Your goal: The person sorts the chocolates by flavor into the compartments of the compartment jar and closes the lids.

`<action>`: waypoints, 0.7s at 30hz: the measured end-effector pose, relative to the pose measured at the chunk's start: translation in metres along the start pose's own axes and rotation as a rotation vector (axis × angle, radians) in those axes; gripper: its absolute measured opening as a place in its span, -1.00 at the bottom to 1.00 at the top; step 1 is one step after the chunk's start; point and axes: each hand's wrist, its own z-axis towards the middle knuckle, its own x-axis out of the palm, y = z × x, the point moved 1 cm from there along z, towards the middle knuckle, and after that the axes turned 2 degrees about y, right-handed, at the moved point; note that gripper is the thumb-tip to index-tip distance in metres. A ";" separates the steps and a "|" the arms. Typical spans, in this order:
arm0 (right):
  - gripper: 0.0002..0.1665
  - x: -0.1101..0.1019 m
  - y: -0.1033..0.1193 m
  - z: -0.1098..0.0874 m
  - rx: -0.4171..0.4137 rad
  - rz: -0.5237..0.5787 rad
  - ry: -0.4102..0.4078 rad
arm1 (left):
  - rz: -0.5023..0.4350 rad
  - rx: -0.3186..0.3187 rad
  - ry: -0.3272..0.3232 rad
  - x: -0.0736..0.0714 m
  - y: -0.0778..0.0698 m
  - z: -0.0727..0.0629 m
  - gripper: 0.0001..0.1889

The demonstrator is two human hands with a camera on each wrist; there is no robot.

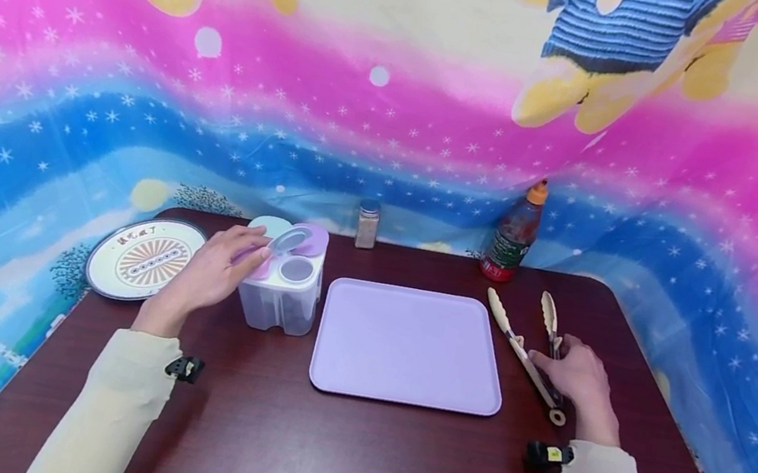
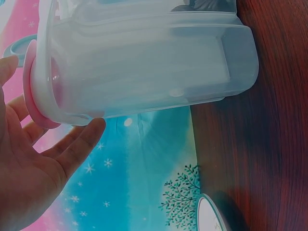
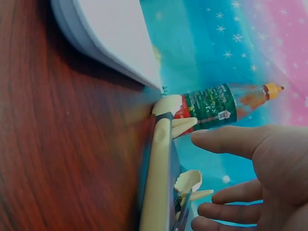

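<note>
My left hand [image 1: 216, 263] is at the top of a clear plastic storage container [image 1: 275, 307] with several round coloured lids. One small grey-blue lid [image 1: 290, 239] is tilted up beside the thumb and fingertips. In the left wrist view the fingers spread beside the pink lid [image 2: 32, 86]; whether they touch it I cannot tell. My right hand [image 1: 582, 380] is over cream-and-dark tongs [image 1: 519, 346], which lie spread apart on the table. The right wrist view shows its thumb and fingers apart, near the tongs [image 3: 161, 173] without gripping them.
A light purple tray [image 1: 411, 348] lies mid-table between the hands. A patterned plate [image 1: 146, 261] is at the left edge. Along the back stand a small seasoning jar [image 1: 367, 226] and a red sauce bottle [image 1: 511, 239] with an orange cap. A printed cloth [image 1: 368, 125] hangs behind the table.
</note>
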 end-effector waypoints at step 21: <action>-0.31 -0.005 0.054 -0.009 -0.200 0.139 -0.140 | 0.001 0.000 0.003 0.000 0.000 0.000 -0.48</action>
